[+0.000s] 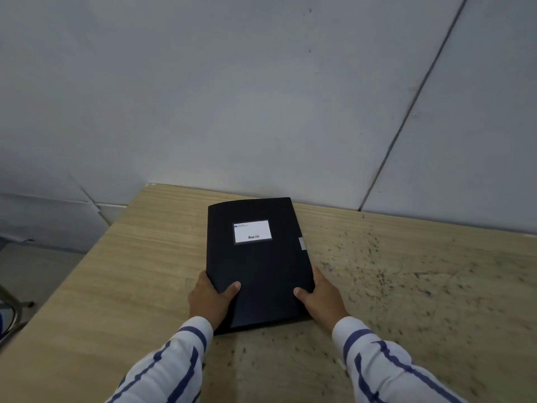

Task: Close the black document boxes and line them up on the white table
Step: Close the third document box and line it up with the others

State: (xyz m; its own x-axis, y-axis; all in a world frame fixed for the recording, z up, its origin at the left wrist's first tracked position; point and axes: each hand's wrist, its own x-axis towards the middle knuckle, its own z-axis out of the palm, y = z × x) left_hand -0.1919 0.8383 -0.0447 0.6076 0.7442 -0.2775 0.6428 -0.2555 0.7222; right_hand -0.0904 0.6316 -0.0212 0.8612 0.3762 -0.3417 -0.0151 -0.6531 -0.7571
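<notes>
A black document box (pixel 255 257) lies flat and closed on a light wood-grain table (pixel 125 271), its white label facing up and a small grey tab on its right edge. My left hand (pixel 210 298) grips its near left edge, thumb on the lid. My right hand (pixel 319 298) grips the near right edge the same way. Both sleeves are white with blue stripes. No other box shows.
A grey panelled wall (pixel 261 97) rises right behind the table's far edge. The table's right part is speckled with dark marks (pixel 392 271). The table's left edge drops to the floor, where part of a chair base (pixel 11 312) shows.
</notes>
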